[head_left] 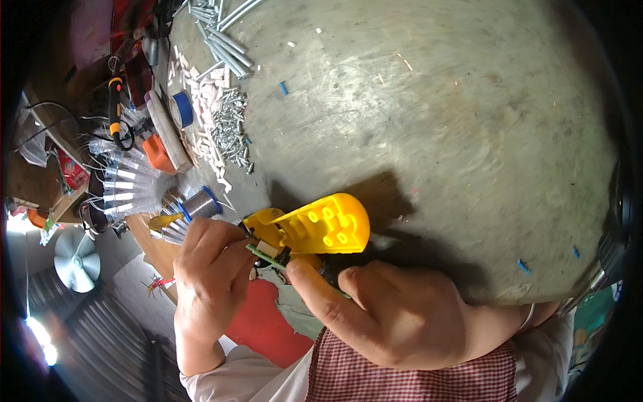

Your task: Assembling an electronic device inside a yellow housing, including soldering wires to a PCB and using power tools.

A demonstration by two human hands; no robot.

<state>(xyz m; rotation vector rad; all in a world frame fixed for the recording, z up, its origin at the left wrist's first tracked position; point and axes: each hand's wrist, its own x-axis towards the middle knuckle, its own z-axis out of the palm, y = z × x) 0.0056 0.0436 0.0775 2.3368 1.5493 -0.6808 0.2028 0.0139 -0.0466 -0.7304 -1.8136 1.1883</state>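
A yellow plastic housing half (358,224), hollow with round posts inside, sits just beyond my fingers. In front of its left part is a thin green circuit board (258,252), seen edge-on, bearing a small white block (268,248). My right hand (402,315) grips the board, its index finger stretched along it; the thumb side is partly hidden. At the board's left end my left hand (211,268) is closed in a pinch. What its fingertips hold is too small and covered to make out.
Metal screws (231,130), white pieces (209,100) and long metal rods (228,53) lie at the table's far left. Nearby are a solder spool (201,204), blue tape (181,110), bundled wires (130,184) and a soldering iron (115,110). A fan (76,261) stands at the left.
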